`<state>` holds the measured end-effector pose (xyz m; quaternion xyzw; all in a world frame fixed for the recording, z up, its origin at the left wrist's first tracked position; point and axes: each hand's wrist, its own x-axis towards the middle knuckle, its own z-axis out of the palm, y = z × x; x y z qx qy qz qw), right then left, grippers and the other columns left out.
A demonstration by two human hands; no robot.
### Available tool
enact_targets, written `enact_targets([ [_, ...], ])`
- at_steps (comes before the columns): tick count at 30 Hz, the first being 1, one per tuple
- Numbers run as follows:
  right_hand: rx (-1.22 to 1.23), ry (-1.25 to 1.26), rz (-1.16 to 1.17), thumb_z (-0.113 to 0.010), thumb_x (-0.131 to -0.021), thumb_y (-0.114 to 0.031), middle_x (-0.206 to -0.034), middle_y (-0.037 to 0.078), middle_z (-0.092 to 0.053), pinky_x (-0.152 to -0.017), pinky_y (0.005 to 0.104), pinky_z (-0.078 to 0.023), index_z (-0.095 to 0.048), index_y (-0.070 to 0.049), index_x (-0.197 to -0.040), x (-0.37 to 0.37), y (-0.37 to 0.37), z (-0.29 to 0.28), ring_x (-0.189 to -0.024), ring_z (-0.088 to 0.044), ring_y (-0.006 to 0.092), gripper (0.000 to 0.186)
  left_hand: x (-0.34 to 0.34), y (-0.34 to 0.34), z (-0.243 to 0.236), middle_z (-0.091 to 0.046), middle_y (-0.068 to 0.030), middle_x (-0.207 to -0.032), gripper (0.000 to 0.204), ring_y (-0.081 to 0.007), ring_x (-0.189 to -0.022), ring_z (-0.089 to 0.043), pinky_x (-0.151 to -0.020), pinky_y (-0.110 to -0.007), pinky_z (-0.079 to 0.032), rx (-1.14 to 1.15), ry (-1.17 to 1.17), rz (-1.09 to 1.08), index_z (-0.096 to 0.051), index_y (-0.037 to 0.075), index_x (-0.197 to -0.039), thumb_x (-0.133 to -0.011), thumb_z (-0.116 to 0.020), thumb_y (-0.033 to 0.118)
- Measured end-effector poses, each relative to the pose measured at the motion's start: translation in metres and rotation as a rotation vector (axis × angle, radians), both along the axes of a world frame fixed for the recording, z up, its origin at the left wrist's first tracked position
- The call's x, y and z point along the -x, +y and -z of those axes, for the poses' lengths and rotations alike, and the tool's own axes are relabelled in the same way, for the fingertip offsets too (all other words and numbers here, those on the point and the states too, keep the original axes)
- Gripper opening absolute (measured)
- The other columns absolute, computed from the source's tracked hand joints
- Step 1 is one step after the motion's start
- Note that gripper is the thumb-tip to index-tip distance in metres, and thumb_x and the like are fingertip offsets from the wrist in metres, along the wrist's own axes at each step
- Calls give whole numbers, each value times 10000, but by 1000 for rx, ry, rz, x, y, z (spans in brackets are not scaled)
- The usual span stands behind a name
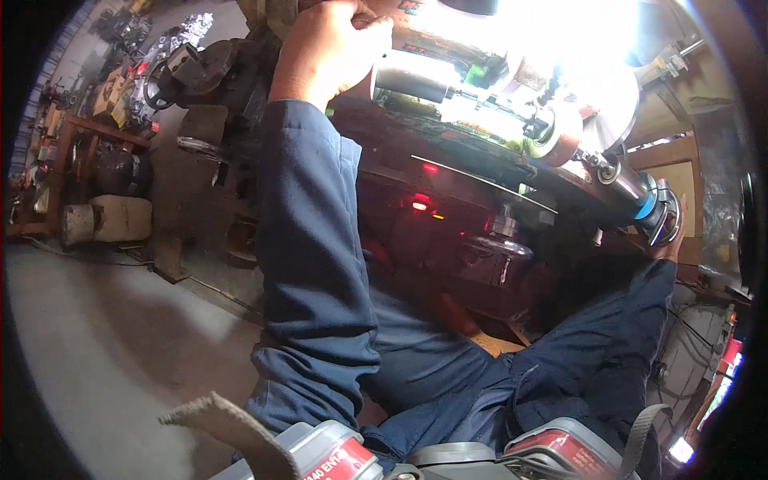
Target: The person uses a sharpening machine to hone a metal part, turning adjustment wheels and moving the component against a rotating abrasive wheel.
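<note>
My left hand is closed at the top of the view, thumb and fingers pressed together beside the machine's orange-brown housing. Whatever lies between its fingertips is hidden. Just right of it, a grey metal cylinder points along the machine bed. A thin metal shaft runs from it toward a reddish round collar, partly washed out by bright light. At the bed's right end, my right hand grips a dark handwheel, mostly hidden behind its rim. A blue band circles the barrel beside the wheel.
A large pale disc stands behind the shaft in the glare. A lower metal handwheel juts from the machine's front, near my legs. Another machine and a cluttered rack stand left. Grey-and-red cartridges edge the bottom.
</note>
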<state>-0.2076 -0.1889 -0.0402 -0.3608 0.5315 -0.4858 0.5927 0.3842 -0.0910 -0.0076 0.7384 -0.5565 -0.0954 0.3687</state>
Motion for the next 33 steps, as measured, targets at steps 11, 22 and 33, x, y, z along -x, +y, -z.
enact_targets([
  [11,42,184,246,-517,-907,-491,-958,109,-646,-732,387,-531,-613,-65,-1042,-16,21,-16,-822,-640,225,457,-16,-2,13,-678,-77,-807,255,-98,-754,-624,-730,-259,-494,218,351,174,-652,-36,-956,-854,-673,197],
  [22,-20,303,-490,-390,-998,-336,-1294,117,-526,-937,325,-473,-377,-95,-1413,55,-111,12,-1125,-543,214,479,-18,-7,17,-659,-64,-878,221,-89,-800,-603,-800,-246,-462,160,407,267,-644,-39,-1001,-915,-608,161],
  [33,-139,23,-647,-409,-991,-314,-1343,143,-488,-1027,366,-406,-378,-52,-1400,15,-141,82,-1189,-513,244,486,-10,-9,9,-632,-169,-1168,200,-100,-755,-612,-720,-238,-467,71,425,126,-633,-19,-985,-900,-614,161],
])
